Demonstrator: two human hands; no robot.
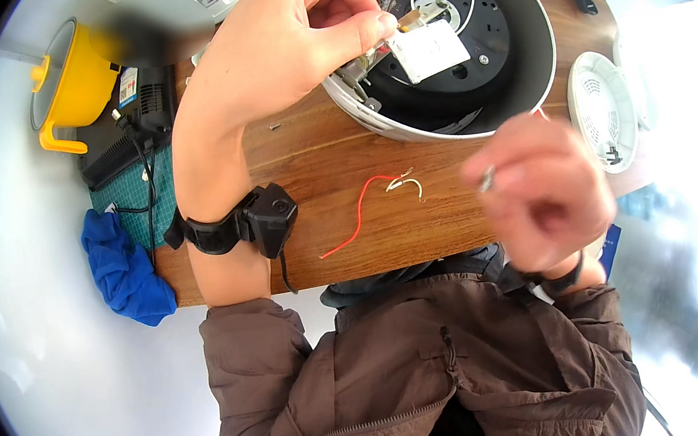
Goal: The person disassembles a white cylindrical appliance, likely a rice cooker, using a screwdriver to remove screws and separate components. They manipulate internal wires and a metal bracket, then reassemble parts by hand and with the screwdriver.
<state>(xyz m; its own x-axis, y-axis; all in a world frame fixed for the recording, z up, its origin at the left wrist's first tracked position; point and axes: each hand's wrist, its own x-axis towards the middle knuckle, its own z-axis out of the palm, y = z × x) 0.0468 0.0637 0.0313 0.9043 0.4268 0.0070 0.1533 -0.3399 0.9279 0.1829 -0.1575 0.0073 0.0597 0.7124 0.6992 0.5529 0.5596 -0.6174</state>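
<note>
Round appliance housing point(530, 34), open, black disc point(487, 34) inside, at table's point(307, 149) far side. Left hand point(320, 36) over its near-left rim, thumb and index finger at corner of white square piece point(431, 51); can't tell if gripping. Right hand point(548, 187) blurred, fingertips pinching small metal piece point(486, 178), near side of housing. Red wire point(359, 217) on table between forearms. White perforated cover point(599, 108) right, blue cloth point(124, 269) left.
</note>
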